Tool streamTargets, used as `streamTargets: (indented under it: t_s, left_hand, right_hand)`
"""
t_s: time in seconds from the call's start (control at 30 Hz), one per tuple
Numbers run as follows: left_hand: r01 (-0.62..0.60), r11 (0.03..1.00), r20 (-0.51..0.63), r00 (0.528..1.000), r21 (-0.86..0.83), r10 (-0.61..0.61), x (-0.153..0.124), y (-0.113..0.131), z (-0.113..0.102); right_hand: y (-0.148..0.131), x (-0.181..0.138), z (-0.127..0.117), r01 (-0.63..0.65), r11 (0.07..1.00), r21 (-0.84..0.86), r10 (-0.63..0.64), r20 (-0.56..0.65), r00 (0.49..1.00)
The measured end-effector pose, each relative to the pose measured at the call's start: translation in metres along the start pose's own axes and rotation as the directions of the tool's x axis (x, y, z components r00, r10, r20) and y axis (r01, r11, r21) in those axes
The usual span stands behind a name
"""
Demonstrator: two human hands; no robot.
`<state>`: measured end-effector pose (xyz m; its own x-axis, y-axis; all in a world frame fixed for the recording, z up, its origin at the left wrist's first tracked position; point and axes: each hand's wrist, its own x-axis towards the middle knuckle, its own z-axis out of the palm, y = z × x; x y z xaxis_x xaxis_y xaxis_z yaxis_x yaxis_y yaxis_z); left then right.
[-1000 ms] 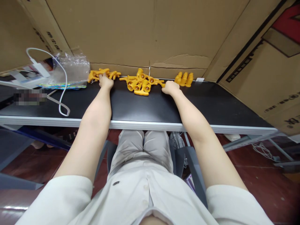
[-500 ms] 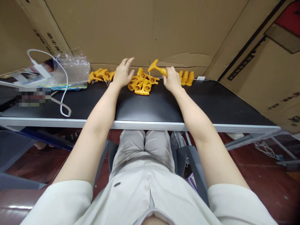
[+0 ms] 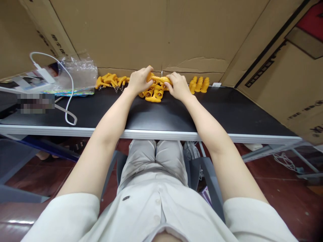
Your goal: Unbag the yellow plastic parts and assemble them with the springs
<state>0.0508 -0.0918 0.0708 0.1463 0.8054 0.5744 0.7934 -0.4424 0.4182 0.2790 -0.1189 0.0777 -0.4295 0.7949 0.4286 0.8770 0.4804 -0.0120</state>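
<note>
Your left hand (image 3: 139, 80) keys its grip onto the crossbar end of a yellow T-shaped piece (image 3: 160, 79); your right hand (image 3: 179, 86) grasps the opposite end. The piece spans crosswise over a central pile of yellow parts (image 3: 153, 99), several with open ends facing you. On the black tabletop (image 3: 227, 114), yellow handles (image 3: 110, 79) with metal spirals lie to your left. Yellow ribbed pieces (image 3: 200, 84) stand upright beside your right hand. A clear plastic bag (image 3: 78, 72) and a white cable (image 3: 72, 90) are farther left.
</note>
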Motion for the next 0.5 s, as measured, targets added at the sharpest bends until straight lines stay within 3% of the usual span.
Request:
streamTargets:
  t_s: [0.2,0.37,0.5]
  left_hand:
    - [-0.023,0.993,0.042,0.999,0.118,0.018,0.001,-0.001,0.005]
    - [-0.058,0.96,0.085,0.996,0.273,0.036,0.0,-0.005,0.004]
    - [-0.078,0.946,0.085,0.995,0.316,0.053,0.0,-0.003,0.003]
  right_hand:
    - [0.008,0.004,0.007,0.002,1.0,-0.024,-0.002,0.007,1.0]
    - [0.021,0.011,0.022,0.108,0.994,0.006,-0.106,-0.11,0.988]
    - [0.022,0.012,0.028,0.104,0.994,-0.009,-0.105,-0.081,0.991]
